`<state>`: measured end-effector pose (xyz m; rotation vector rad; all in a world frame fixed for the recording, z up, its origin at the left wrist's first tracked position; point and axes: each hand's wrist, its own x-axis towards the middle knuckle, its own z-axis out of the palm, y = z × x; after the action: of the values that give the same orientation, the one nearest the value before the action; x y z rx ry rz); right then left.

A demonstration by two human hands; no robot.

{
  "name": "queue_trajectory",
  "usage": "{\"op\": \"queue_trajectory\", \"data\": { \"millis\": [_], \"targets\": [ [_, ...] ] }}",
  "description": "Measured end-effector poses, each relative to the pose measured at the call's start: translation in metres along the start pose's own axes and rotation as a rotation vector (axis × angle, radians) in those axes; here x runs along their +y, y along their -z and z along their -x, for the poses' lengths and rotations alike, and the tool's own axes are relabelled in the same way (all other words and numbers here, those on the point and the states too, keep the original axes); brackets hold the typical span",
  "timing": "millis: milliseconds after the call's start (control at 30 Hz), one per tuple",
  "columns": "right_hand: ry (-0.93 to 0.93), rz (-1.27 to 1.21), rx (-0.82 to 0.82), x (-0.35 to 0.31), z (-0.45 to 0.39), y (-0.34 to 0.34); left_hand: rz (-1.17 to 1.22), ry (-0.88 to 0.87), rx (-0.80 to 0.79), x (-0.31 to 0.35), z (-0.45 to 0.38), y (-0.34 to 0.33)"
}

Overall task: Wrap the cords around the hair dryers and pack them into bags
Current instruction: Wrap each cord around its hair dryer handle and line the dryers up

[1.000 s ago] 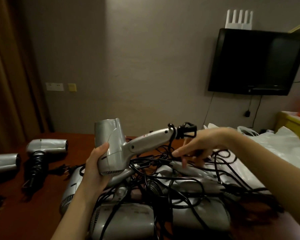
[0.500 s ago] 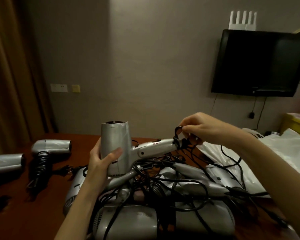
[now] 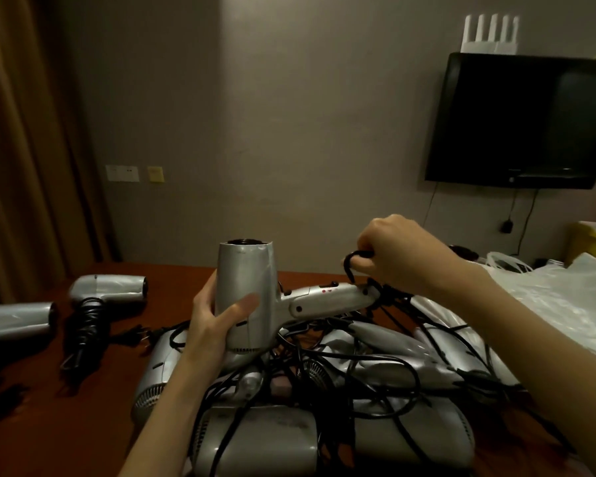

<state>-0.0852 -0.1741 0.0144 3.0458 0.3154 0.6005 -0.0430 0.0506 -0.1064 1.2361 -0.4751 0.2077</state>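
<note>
Left hand [image 3: 214, 318] grips the hair dryer [image 3: 246, 294] barrel, nozzle at twelve o'clock; right hand [image 3: 398, 256] fingers pinch its cord [image 3: 353, 261].

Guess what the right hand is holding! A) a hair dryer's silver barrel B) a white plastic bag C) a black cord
C: the right hand pinches a loop of black cord above the handle end of the hair dryer, while the left hand grips the barrel.
</note>
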Motion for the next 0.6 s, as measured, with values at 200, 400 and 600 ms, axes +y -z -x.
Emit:
{"op": "queue_trajectory", "data": {
  "millis": [200,400,600],
  "targets": [
    [-0.008,-0.381,-0.117,-0.011,0.020,0.001,0.086,-0.022,0.143,-0.007,-0.002,0.007],
    [0.040,-0.729,-0.245,-0.006,0.036,-0.017,0.175,0.002,0.179,-0.011,-0.005,0.006],
    [0.019,-0.487,-0.322,0.011,0.046,-0.028,0.285,0.001,0.228,-0.011,-0.008,0.012]
  ]
}}
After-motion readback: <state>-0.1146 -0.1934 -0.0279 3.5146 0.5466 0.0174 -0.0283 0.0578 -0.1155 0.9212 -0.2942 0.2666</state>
